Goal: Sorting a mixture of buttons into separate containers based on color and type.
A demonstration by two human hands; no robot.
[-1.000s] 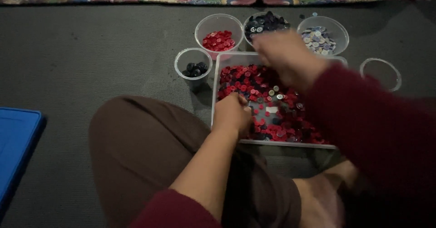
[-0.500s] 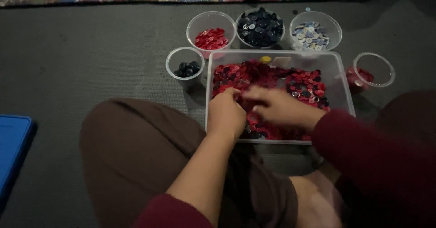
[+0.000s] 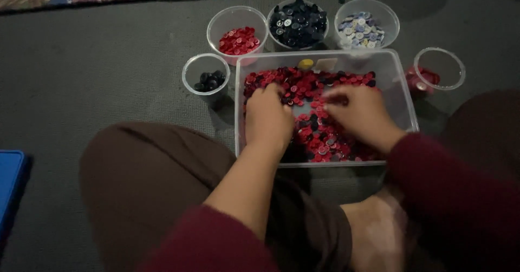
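Observation:
A clear rectangular plastic tub (image 3: 403, 96) on the dark floor holds a heap of mostly red and dark buttons (image 3: 319, 82). Both hands are down inside it. My left hand (image 3: 267, 118) rests knuckles-up on the buttons at the tub's left side, fingers curled. My right hand (image 3: 357, 112) lies on the buttons right of centre, its fingertips pinched toward the middle. Whether either hand holds a button is hidden by the fingers. Dark red sleeves cover both forearms.
Clear cups ring the tub: red buttons (image 3: 238, 40), dark buttons (image 3: 298, 23), pale buttons (image 3: 360, 31), a small cup of black buttons (image 3: 207, 80) and a cup (image 3: 439, 69) at the right. My knee in brown cloth (image 3: 146, 180) lies in front. A blue lid (image 3: 10, 180) sits far left.
My right hand came back from over the far cups and dropped into the tub beside my left hand. The camera view shifted slightly.

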